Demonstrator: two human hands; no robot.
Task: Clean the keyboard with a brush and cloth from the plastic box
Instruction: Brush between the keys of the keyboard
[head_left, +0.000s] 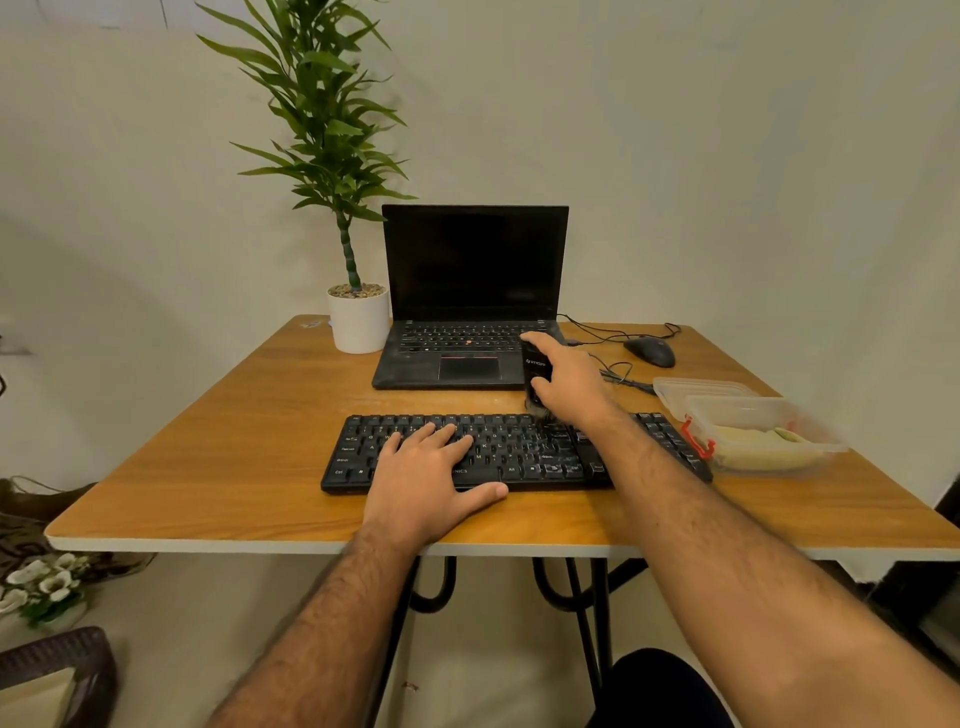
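My left hand (434, 478) lies flat on the left half of the black keyboard (511, 451), fingers straight and a little spread over the keys, thumb stretched out along the front edge near the space bar. It grasps nothing; it just presses down on the keyboard. My right hand (563, 382) is curled around a black brush (536, 376), gripping its handle from the right, with the handle upright and white lettering showing on its face. The bristles point down and meet the keyboard's back edge, right of its middle; my wrist hides part of them.

The keyboard sits across the near middle of the wooden surface (218, 447), parallel to the front edge. Just to its right stands the clear plastic box (763, 434), open, with a red clasp on its left side and a pale yellow cloth (758, 444) folded inside. Its clear lid (701, 389) lies behind it, touching or nearly so.

Behind the keyboard is an open black laptop (470, 301) with a dark screen. A black mouse (649, 352) rests at the far right, its cable looping toward the laptop. To the laptop's left stands a green plant in a white pot (358, 325).

The wall behind is plain and pale. Under the surface I see black metal legs, and on the floor at left some white flowers (44, 584).
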